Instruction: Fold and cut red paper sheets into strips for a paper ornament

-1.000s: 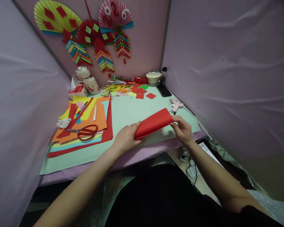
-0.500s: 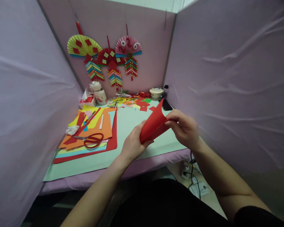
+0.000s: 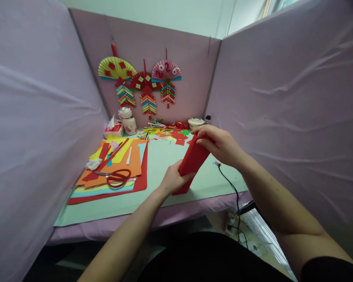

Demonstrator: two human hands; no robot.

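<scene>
A folded piece of red paper [image 3: 195, 158] is held tilted near the front of the table, its lower end at the tabletop. My left hand [image 3: 175, 178] grips it around the lower part, thumb across the near face. At the upper end, my right hand [image 3: 216, 143] pinches the top edge between thumb and fingers. To the left lie red-handled scissors [image 3: 117, 177] on a stack of coloured paper [image 3: 135, 160], along with a white pen [image 3: 129, 155] and a crumpled white tissue [image 3: 93, 163].
Paper scraps [image 3: 161, 134] lie along the back. A white jar [image 3: 128, 121] and a tissue box [image 3: 114, 130] stand back left, a lidded bowl [image 3: 195, 123] back right. A black cable [image 3: 231, 183] runs off the right front edge. Paper fan decorations [image 3: 166, 71] hang on the back panel.
The red paper has gone from an opened, curved shape to a flatter, steeper one, its lower end now at the table. My right hand has moved up to its top edge. The view has shifted.
</scene>
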